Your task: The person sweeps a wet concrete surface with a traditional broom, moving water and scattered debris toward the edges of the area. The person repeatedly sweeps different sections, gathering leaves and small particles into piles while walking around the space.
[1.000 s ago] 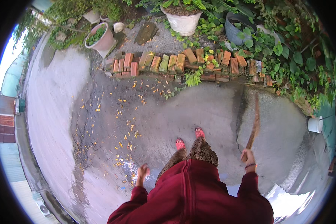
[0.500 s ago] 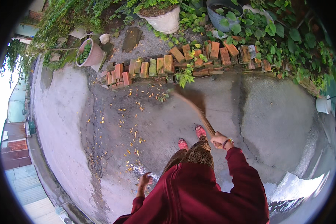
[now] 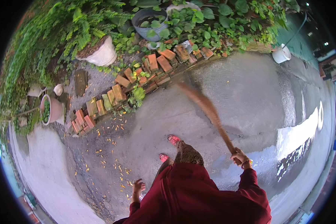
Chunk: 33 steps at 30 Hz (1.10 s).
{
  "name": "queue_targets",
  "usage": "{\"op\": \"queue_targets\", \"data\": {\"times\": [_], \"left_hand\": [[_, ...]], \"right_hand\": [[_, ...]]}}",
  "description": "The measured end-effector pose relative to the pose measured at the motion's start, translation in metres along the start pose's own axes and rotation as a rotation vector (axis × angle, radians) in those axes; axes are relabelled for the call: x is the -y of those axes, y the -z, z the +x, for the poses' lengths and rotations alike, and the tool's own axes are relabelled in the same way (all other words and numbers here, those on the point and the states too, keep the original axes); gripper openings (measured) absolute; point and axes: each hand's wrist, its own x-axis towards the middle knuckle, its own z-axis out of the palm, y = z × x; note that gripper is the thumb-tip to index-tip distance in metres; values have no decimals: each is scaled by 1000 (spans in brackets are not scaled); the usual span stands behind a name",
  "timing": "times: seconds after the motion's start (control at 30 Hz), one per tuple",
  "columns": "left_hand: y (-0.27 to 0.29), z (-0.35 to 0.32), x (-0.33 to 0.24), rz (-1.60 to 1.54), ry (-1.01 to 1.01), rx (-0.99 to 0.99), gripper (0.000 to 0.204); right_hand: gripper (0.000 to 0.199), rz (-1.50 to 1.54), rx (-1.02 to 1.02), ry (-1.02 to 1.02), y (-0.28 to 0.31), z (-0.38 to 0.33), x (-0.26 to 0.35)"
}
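My right hand [image 3: 239, 156] is wrapped round the lower end of a long brown broom [image 3: 212, 115], out to the right of my body. The broom curves up and to the left, and its far end, smeared by motion, is over the concrete near the brick border. My left hand [image 3: 138, 186] hangs empty at my left side, fingers loosely apart. Below it and ahead, small yellow leaves [image 3: 100, 160] are scattered on the dark concrete. My feet in red sandals [image 3: 173, 139] stand between the leaves and the broom.
A low border of loose bricks [image 3: 115, 93] edges a planted bed ahead. Behind it stand a white pot [image 3: 102, 54], a grey pot [image 3: 151, 26] and a tilted pink pot [image 3: 50, 110]. A white bucket [image 3: 281, 54] is at far right, near wet, shiny concrete [image 3: 298, 138].
My right hand has swung the broom outward to the right. The view has turned rightward, bringing the white bucket and wet ground further in. My left hand stays empty.
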Motion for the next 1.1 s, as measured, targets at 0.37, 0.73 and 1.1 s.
{"op": "queue_targets", "data": {"times": [0.37,0.73,1.1], "left_hand": [[28,-56,-34,75,111,-154,42],[-19,-43,-32,389,-85,110,38],[37,-28,-28,-394,-96,-83,38]], "right_hand": [[18,698,-213,340,124,215,84],[48,-632,46,93,-127,209,26],[38,-949,599,201,-122,102,113]]}}
